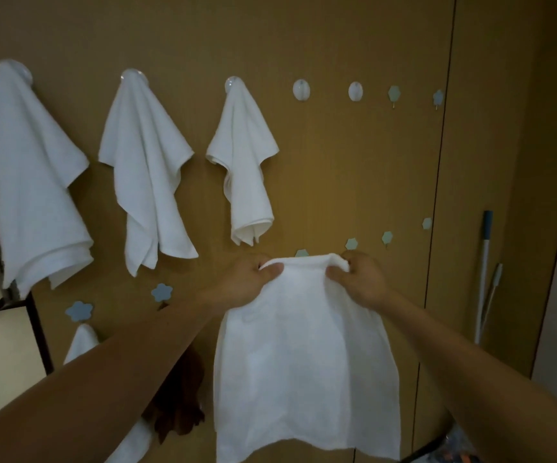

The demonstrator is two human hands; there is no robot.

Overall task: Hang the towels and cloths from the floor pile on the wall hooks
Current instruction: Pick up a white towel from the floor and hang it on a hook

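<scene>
Fingers of your left hand [247, 282] and right hand [360, 279] pinch the top hem of the soft white terry towel [304, 362], which hangs flat before the brown panelled wall [354, 162]. Bunch that hem to a peak, I'd suggest, then lift it over the free oval white hook [301, 90] — just beside the three hung white towels [242, 155].

White towel [304, 362]: top edge bunched, pinched by left hand [247, 282] and right hand [360, 279]; body hangs flat below both hands; three hung towels [147, 168]: white, draped over round hooks, above and left of the left hand; two bare round hooks [301, 90]: directly above the hands.
</scene>
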